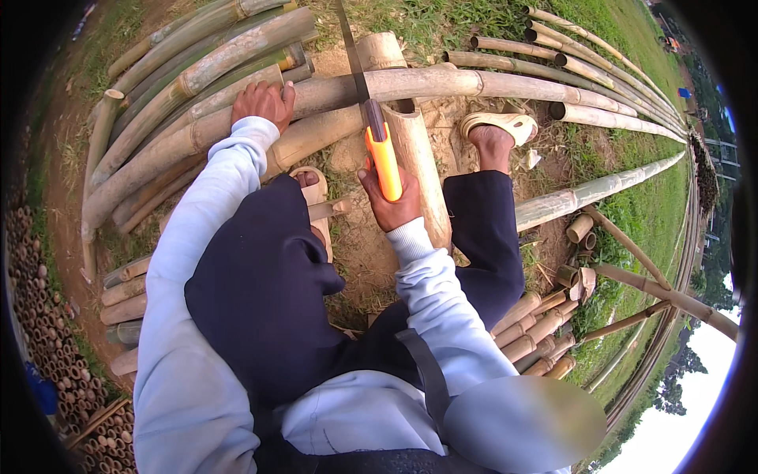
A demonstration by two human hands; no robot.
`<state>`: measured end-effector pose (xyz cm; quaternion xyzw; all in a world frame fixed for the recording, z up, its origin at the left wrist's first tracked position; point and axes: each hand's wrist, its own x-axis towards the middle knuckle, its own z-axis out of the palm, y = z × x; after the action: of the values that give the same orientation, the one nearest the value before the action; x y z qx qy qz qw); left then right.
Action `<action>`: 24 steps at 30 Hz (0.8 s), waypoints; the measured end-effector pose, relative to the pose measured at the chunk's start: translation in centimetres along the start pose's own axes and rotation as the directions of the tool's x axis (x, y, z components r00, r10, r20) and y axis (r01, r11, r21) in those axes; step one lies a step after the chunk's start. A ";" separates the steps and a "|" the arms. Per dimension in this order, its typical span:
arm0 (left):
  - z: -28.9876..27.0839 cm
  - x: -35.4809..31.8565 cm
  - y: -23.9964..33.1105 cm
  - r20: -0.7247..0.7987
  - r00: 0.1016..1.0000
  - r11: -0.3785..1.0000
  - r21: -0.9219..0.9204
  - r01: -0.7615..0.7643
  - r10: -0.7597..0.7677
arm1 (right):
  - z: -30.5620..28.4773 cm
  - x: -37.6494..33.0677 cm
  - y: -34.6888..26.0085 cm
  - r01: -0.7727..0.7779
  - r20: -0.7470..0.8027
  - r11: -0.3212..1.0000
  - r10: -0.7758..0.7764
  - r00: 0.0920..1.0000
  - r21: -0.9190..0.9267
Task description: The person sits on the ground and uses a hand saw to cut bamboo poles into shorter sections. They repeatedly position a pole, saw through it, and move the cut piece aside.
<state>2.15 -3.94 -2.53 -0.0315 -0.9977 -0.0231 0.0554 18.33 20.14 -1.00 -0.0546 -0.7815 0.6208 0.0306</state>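
Observation:
My right hand [392, 197] is closed around the orange handle of a handsaw [383, 158]. The dark blade points away from me and lies across a long bamboo pole [438, 84], touching it or just over it; I cannot tell how deep it sits. Left of the blade, my left hand [263, 107] grips the same pole from above, fingers curled over it. Beneath the pole, a thick bamboo log [422, 174] with an open end lies between my feet, and a second short piece of bamboo [380, 50] shows beyond the pole.
A pile of bamboo poles [197, 75] fills the left. More poles [588, 67] lie on the grass at the far right. Cut lengths [533, 332] are stacked near my right side, next to a bamboo frame [639, 280]. Many short rings [47, 316] cover the ground at far left.

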 end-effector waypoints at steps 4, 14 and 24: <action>0.2 -0.6 -0.9 -0.006 0.999 0.999 0.009 0.047 -0.047 | -4.9 -12.0 -3.4 -0.156 -0.003 0.980 0.156 0.988 -0.124; 0.2 0.0 0.4 0.013 1.000 1.000 -0.013 0.021 -0.021 | 0.0 -0.5 0.1 -0.005 -0.022 1.000 0.006 1.000 0.027; 1.1 -1.1 -0.6 -0.051 0.998 0.999 0.001 0.040 -0.040 | -7.0 -18.3 -6.3 -0.144 -0.019 0.972 0.143 0.990 -0.185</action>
<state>3.05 -4.58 -3.82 -0.0106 -0.9964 -0.0242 0.0802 37.05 23.27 7.07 -0.1151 -0.8298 0.5458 -0.0173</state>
